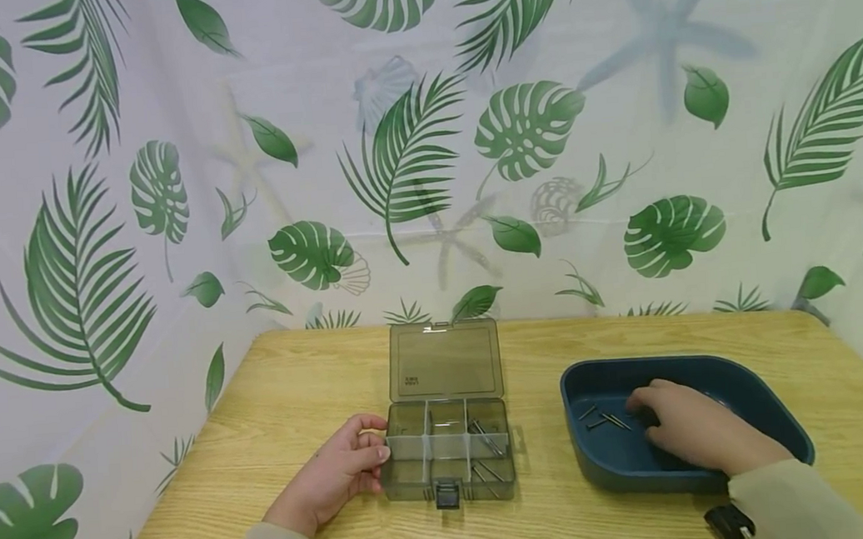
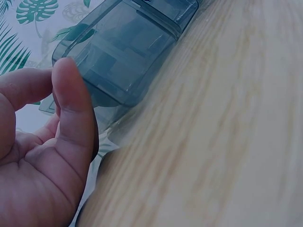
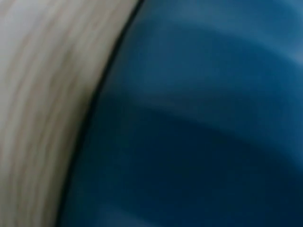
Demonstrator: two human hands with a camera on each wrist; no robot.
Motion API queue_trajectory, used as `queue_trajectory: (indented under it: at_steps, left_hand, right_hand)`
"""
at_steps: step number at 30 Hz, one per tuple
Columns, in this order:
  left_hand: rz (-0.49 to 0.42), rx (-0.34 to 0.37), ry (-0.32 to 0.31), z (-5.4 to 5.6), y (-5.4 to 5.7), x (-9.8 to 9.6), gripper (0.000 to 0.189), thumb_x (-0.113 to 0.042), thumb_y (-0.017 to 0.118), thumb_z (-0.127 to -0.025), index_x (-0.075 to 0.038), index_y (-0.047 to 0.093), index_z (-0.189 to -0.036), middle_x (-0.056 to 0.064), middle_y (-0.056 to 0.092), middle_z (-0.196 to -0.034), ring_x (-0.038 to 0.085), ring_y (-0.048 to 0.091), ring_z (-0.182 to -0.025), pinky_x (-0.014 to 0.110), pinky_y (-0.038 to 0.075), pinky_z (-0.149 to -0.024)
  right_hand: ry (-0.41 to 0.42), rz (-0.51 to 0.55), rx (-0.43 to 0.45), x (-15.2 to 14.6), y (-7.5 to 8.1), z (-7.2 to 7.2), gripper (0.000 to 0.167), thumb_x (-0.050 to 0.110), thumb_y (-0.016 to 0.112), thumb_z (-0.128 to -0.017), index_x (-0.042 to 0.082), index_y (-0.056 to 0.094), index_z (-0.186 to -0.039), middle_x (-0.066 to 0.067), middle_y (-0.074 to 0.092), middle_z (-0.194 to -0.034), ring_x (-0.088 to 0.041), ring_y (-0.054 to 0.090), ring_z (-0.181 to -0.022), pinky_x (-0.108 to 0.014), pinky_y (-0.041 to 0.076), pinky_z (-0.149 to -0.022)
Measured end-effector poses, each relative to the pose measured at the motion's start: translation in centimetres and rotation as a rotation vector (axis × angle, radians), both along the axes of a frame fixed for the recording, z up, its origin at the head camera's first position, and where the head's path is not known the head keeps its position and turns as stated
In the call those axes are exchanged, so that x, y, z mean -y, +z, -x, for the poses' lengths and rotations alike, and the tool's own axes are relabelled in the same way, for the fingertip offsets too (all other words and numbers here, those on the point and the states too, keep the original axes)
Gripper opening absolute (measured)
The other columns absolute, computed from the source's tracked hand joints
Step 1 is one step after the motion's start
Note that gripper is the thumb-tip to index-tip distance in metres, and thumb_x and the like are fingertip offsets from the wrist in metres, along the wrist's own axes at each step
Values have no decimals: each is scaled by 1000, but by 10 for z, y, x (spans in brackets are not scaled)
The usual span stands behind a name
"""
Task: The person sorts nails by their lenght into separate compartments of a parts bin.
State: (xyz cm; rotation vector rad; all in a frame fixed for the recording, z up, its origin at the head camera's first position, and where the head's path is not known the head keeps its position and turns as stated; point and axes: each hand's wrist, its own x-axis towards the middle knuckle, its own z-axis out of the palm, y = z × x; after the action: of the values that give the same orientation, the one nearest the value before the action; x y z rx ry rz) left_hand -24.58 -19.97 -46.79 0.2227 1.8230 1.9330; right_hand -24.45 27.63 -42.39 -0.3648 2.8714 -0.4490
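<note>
A smoky clear compartment box [image 1: 408, 471] stands on the table with its lid [image 1: 444, 360] swung up at the back. Dividers split it into several cells. Long thin screws [image 1: 486, 438] lie in its right rear cell, and more screws [image 1: 488, 476] in the right front one. My left hand [image 1: 343, 463] holds the box by its left side, thumb on the wall; the left wrist view shows curled fingers at the box's corner. My right hand [image 1: 694, 426] reaches down into a dark blue tray [image 1: 755, 389], fingertips beside several loose screws [image 1: 607, 421]. I cannot tell whether its fingers pinch one.
A wooden table [image 1: 289, 380] carries the box left of centre and the tray at the right, with a strip of wood between them. A leaf-print cloth [image 1: 424, 161] hangs behind and along the sides. The right wrist view is blurred, with only tray and wood.
</note>
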Motion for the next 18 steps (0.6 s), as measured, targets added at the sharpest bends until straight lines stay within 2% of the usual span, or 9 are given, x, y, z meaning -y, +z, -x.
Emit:
queue_trajectory:
  at_steps: [4,8,18]
  left_hand:
    - [0,0,-2,0,0,0,48,-8,62,-100,1,34,-138,3,52,-93,15,49,-73,28,54,-61]
    - [-6,-1,3,1,0,1,48,-8,63,-99,2,34,-137,3,52,-93,15,50,-73,28,54,-61]
    - [-6,0,-1,0,-2,1,48,-10,63,-99,1,35,-137,3,52,-94,15,50,-73,29,54,-62]
  right_hand:
    - [4,-4,1,1,-4,6,25,3,68,-89,8,71,-114,-1,63,-98,-21,61,-88,-46,53,-74]
    - [6,-3,-3,2,-6,7,26,0,65,-90,8,70,-114,2,60,-87,-17,54,-77,-41,49,-68]
    - [-29,14,18,3,-4,0,32,-1,59,-91,10,67,-120,2,58,-83,-17,53,-72,-39,47,-65]
